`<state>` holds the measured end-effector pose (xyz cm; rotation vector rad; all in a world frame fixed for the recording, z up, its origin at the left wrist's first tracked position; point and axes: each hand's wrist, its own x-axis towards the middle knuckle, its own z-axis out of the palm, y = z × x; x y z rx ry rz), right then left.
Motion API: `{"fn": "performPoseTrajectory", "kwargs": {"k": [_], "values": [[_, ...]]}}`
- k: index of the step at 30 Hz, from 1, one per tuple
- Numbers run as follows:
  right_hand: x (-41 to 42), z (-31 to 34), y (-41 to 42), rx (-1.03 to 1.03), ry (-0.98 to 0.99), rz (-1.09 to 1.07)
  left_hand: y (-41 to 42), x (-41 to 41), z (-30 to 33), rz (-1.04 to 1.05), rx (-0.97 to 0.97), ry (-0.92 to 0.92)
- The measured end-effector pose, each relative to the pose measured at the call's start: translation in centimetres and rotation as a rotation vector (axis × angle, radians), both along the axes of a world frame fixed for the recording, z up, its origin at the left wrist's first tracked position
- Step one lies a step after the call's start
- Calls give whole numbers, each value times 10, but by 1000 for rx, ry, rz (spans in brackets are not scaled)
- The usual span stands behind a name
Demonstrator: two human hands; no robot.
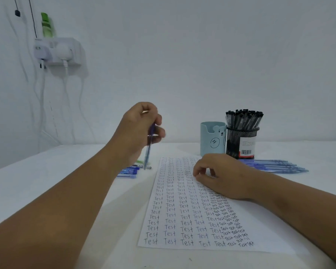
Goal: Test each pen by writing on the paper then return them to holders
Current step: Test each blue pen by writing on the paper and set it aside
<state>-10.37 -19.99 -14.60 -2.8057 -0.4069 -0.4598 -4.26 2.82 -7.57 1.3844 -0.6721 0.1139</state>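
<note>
My left hand (139,129) is raised above the table and grips a blue pen (148,152) that points tip down. Below it lies a small pile of blue pens (129,171). A sheet of paper (182,210) covered in rows of the word "Test" lies in the middle of the table. My right hand (221,175) rests on the paper's upper right part, its fingers loosely curled and holding nothing. Behind the paper stand a light blue bear holder (212,138) and a black mesh holder (241,142) full of black pens.
A row of several blue pens (275,166) lies right of the holders on the white table (66,171). On the wall at the left hangs a white power socket block (57,51) with cables hanging down and a green bottle (47,26) on top.
</note>
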Motion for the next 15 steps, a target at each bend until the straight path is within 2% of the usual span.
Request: {"fn": "performPoseTrajectory", "kwargs": {"k": [3,5,8,15], "values": [[0,0,0,-6,2,1,-8,2,-2,-165,-396,320],[-1,0,0,-12,8,-2,-9,4,-6,-182,-525,430],[-1,1,1,-17,18,-5,-8,5,-11,-147,-610,503],[0,1,-1,-25,3,-4,-10,2,-15,-189,-697,534]]}}
